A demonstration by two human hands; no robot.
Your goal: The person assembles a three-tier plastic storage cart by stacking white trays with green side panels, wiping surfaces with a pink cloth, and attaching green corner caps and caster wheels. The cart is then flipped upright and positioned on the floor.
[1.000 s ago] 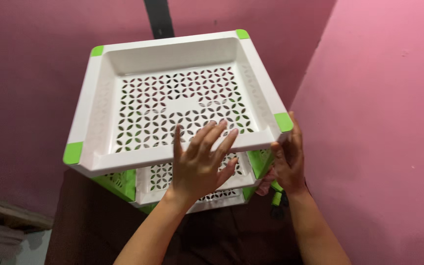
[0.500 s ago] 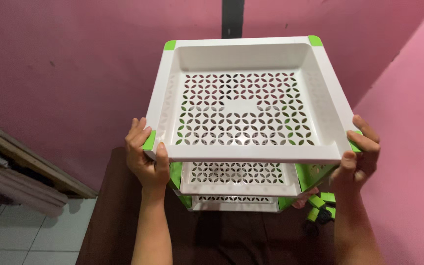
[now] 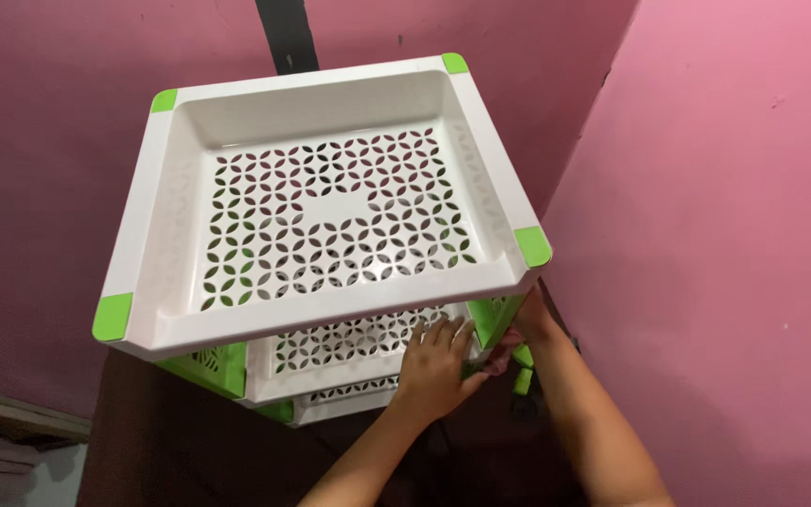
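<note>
top tray (image 3: 237, 103) hides most of right hand (image 3: 529, 324), fingers can't tell; left hand (image 3: 436, 368) spread on 2nd tray (image 3: 349, 361), both were gripping top corners b4.

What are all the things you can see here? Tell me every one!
top tray: 1, white with star-shaped holes, highest on the rack, nearest the camera
corner caps: 4, green, one on each corner of the top tray
lower trays: 2 partly seen, white with holes, stacked under the top tray
side panels: at least 2, green, between the trays
walls: 2, pink, meeting in a corner behind the rack
strip: 1, dark, running up the back wall
left hand: 1, resting on the rim of the middle tray
right hand: 1, at the rack's right corner under the top tray
</note>
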